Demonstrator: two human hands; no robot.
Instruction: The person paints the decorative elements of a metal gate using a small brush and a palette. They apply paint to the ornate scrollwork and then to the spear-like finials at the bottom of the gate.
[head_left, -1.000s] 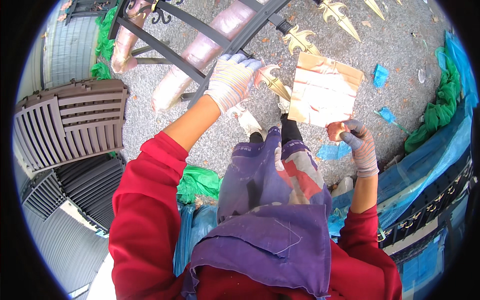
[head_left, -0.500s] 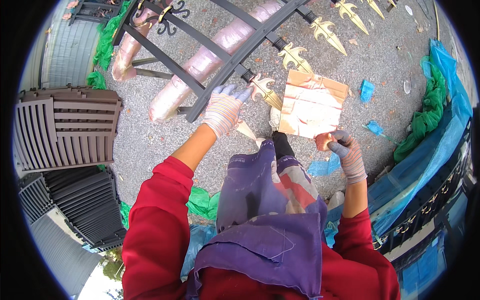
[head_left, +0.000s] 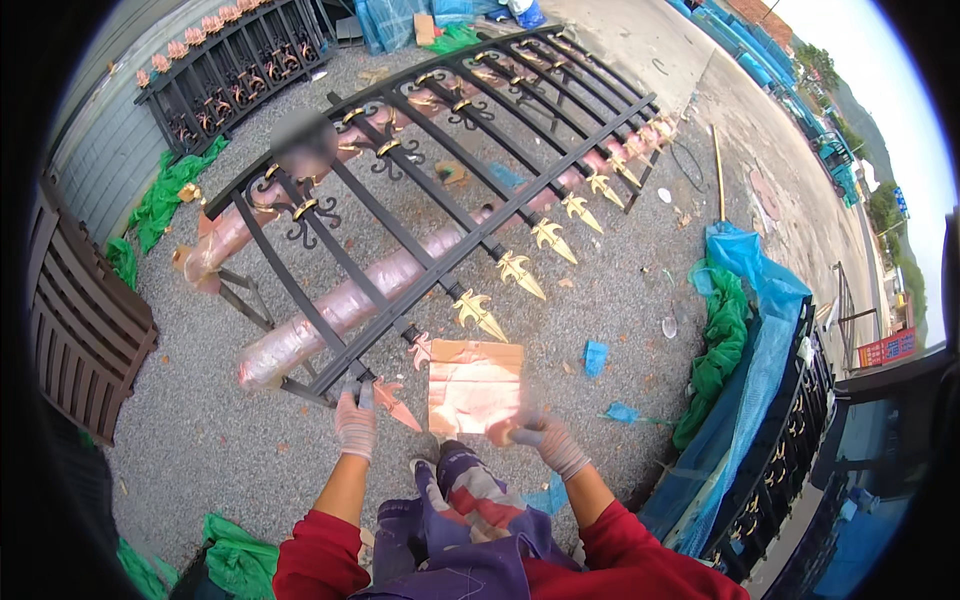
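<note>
A black metal fence panel (head_left: 425,262) with scrollwork lies tilted across pink, film-wrapped supports. Its row of spear points runs along the near side: most are gold, such as the spear point (head_left: 520,272), while the nearest one (head_left: 398,402) looks copper-pink. At the near corner of the panel, my gloved left hand (head_left: 357,425) has its fingers around the bar just behind that nearest point. My gloved right hand (head_left: 553,446) pinches a small reddish-brown pad (head_left: 503,432), which is blurred. The pad is by the lower right corner of a square cardboard sheet (head_left: 475,388), beside the spear points.
Another black fence panel (head_left: 235,80) with pink tips leans at the back left. Brown slatted panels (head_left: 85,310) stand left. Green netting (head_left: 708,370) and blue wrap (head_left: 690,490) border the right side, beside more black railings (head_left: 775,450). Blue scraps (head_left: 595,358) lie on the gravel.
My view has lifted and shows more of the panel and yard. My left hand's fingers, spread over the rail before, are now around the bar's end. The right hand still holds the pad.
</note>
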